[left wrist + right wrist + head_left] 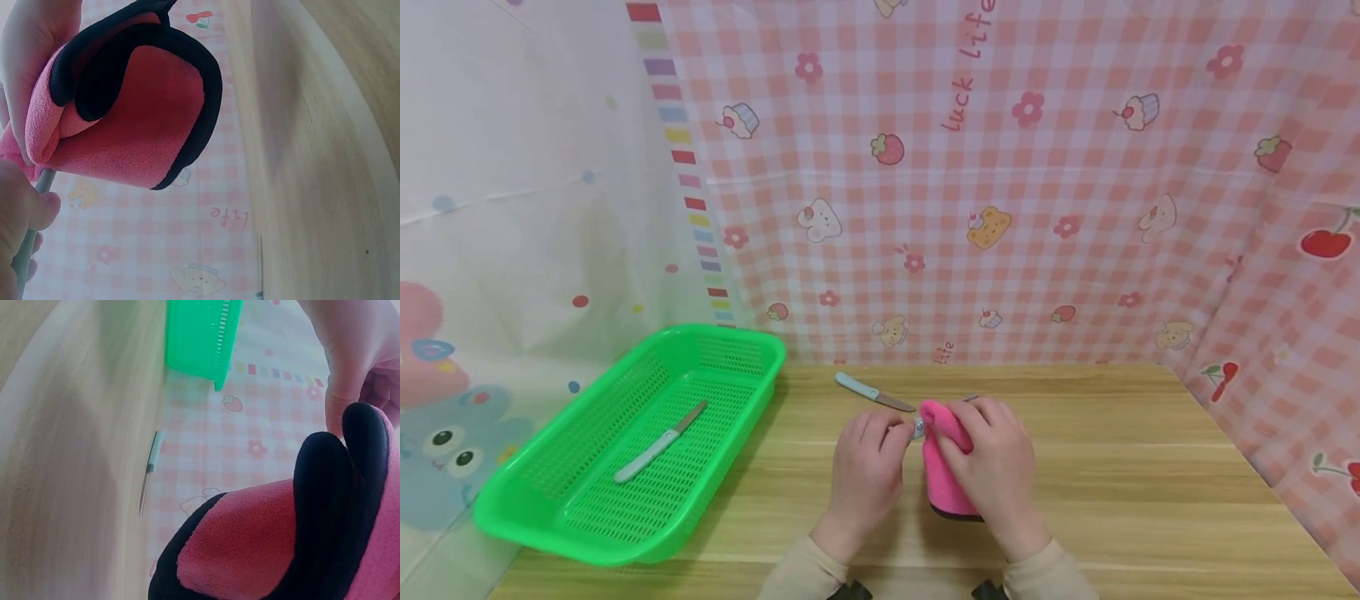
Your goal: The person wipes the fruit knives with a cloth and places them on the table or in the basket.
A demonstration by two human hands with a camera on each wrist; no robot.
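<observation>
1. Pink cloth (945, 483) with a black edge is bunched up in the right hand (1000, 467), which grips it tight.
2. Just left of the cloth, the left hand (868, 454) pinches the pale handle of a knife (918, 428). This knife goes into the cloth's fold.
3. Another knife (874, 392) lies on the wooden table (1112, 467), behind the cloth and a bit left.
4. Well left of the cloth sits a green basket (568, 543) with a third knife (655, 457) inside.
5. Far behind the cloth hangs a checked curtain (925, 200).
</observation>
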